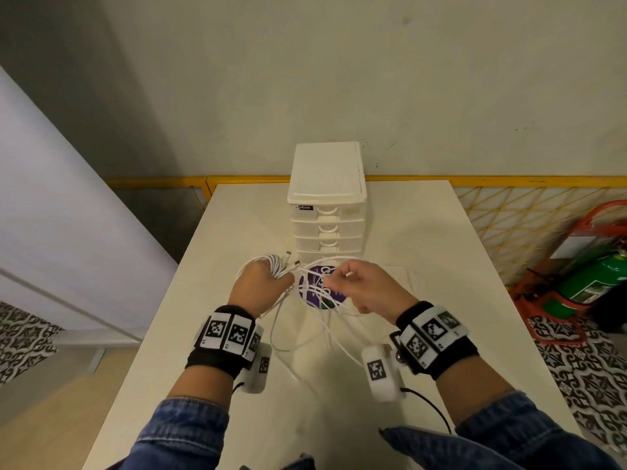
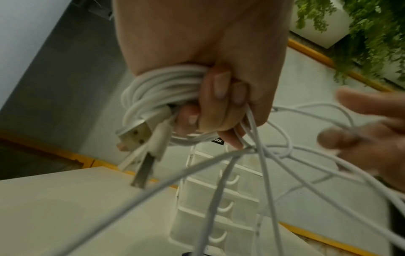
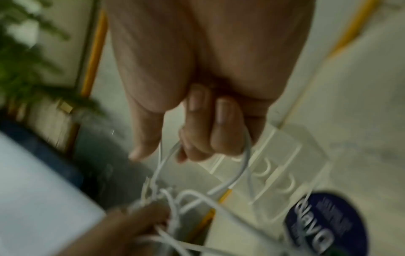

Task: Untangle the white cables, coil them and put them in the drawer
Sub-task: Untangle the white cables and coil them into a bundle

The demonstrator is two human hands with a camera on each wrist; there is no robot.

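Note:
My left hand (image 1: 263,283) grips a coiled bundle of white cable (image 1: 276,264) above the table; the left wrist view shows the coil (image 2: 157,90) wrapped in my fist with USB plugs (image 2: 144,166) sticking out. Loose white cable strands (image 1: 305,334) run from it in tangled loops to my right hand (image 1: 356,286), which pinches one strand (image 3: 245,159) with curled fingers. The white drawer unit (image 1: 325,212) stands just behind both hands, all its drawers pushed in.
A round purple-labelled object (image 1: 319,293) lies on the white table (image 1: 458,300) under the cables. A yellow mesh fence (image 1: 509,212) runs behind the table. A green extinguisher on a red stand (image 1: 590,276) sits on the floor at right.

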